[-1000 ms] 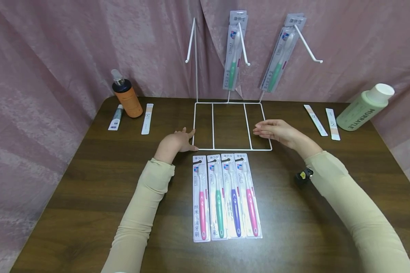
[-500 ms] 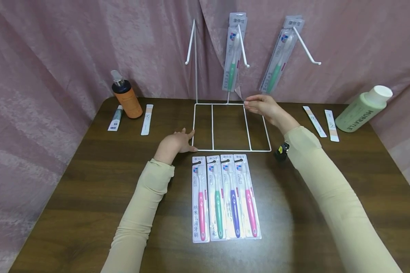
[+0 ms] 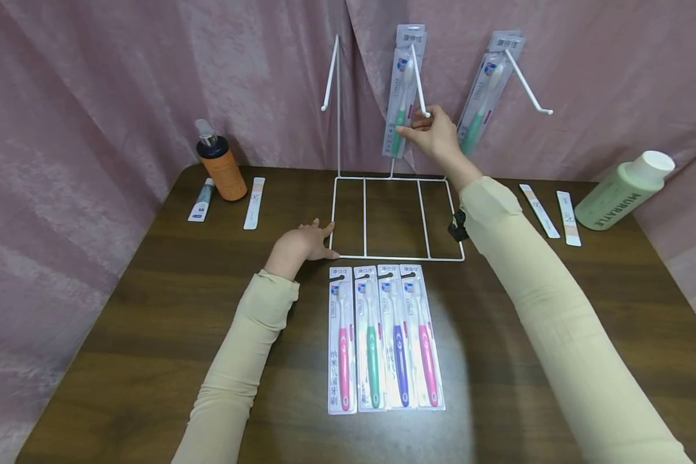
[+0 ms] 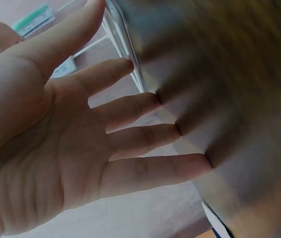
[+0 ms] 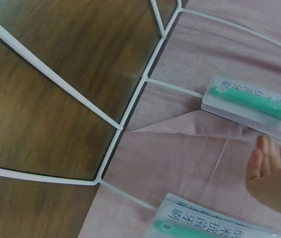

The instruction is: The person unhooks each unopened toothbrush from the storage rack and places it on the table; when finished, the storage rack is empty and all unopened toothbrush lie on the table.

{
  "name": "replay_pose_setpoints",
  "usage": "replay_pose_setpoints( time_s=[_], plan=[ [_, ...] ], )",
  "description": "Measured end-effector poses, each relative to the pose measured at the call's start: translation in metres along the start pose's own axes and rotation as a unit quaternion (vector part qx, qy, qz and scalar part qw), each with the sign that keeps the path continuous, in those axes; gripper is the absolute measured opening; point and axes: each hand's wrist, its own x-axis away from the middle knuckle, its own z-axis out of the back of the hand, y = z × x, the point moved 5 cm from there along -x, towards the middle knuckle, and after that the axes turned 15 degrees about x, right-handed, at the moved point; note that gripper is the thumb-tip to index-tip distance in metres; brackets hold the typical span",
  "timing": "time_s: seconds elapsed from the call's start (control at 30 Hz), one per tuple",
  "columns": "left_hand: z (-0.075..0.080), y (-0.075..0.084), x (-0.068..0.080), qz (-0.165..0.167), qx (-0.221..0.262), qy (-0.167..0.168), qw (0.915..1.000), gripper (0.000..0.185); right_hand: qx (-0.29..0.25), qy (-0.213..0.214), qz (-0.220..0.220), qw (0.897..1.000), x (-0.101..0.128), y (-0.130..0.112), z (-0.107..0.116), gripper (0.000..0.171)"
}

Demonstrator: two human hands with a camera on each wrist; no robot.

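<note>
Your right hand (image 3: pixel 432 132) is raised to the middle peg of the white wire rack (image 3: pixel 397 219), its fingertips pinching the lower part of the green toothbrush pack (image 3: pixel 403 96) that hangs there; in the right wrist view the same pack (image 5: pixel 252 106) lies against the pink curtain with your fingertips (image 5: pixel 266 156) at its edge, so the grip looks light and narrow rather than a full clasp. A second green toothbrush pack (image 3: pixel 487 90) hangs from the right peg, just beside your hand but apart from it, and the left peg (image 3: pixel 330 74) carries nothing that shows. Your left hand (image 3: pixel 301 241) rests flat on the dark wooden table (image 3: pixel 151 309) with its fingers straight and spread, the fingertips touching the front left corner of the rack's base frame; the left wrist view shows the open palm (image 4: pixel 56 148) and holds nothing. Just in front of the base, four packed toothbrushes (image 3: pixel 385 335) lie side by side, touching: pink, green, purple, pink from left to right. At the far left stand an orange pump bottle (image 3: pixel 220 164), a small tube (image 3: pixel 201 200) and a flat sachet (image 3: pixel 254 203); at the far right lie two more sachets (image 3: pixel 551 206) and a pale green bottle (image 3: pixel 623 190) on its side
</note>
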Motion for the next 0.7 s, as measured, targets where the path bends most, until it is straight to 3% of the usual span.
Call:
replay_pose_setpoints(
  time_s=[0.2,0.37,0.57,0.7],
  plan=[
    [0.001,0.005,-0.001,-0.002,-0.001,0.003,1.0000,0.079,-0.052,0.041,0.044,0.997,-0.003,-0.002,-0.003,0.052],
    [0.000,0.013,-0.002,-0.006,-0.016,-0.002,0.9999,0.079,-0.042,0.057,0.042,0.997,0.001,0.005,-0.002,0.048],
    [0.001,0.016,-0.002,-0.008,-0.020,-0.005,0.9998,0.080,-0.032,0.043,0.040,0.998,0.009,0.011,-0.001,0.050],
    [0.003,0.016,-0.001,-0.006,-0.017,-0.003,0.9998,0.079,-0.051,0.010,0.047,0.998,0.018,0.014,-0.004,0.045]
  ],
)
